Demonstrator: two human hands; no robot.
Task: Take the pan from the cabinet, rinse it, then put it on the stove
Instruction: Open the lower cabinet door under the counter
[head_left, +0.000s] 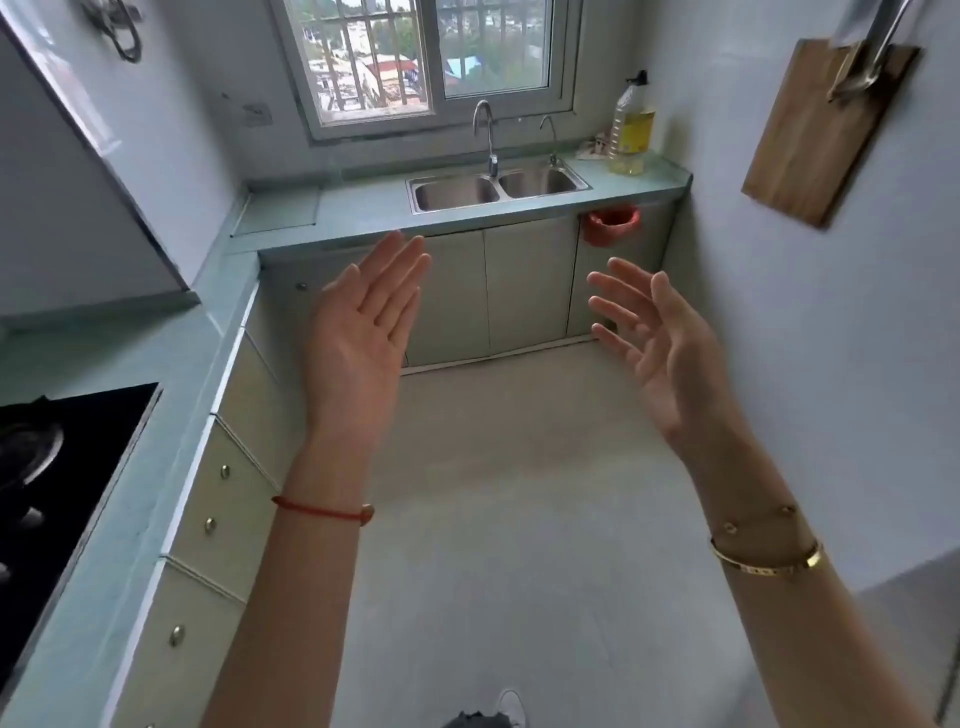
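My left hand (363, 332) and my right hand (649, 338) are raised in front of me, palms facing each other, fingers spread, holding nothing. Beyond them the pale cabinet doors (524, 291) under the counter are closed. No pan is in view. A steel double sink (498, 189) with a tall tap (485, 135) sits in the far counter under the window. The black gas stove (57, 467) lies in the left counter, at the frame's left edge.
A green L-shaped counter (197, 332) runs along the left and far walls, with drawers below. An oil bottle (631, 130) stands at the far right corner. A red bag (610, 223) hangs by the cabinets. A wooden cutting board (826, 135) hangs on the right wall.
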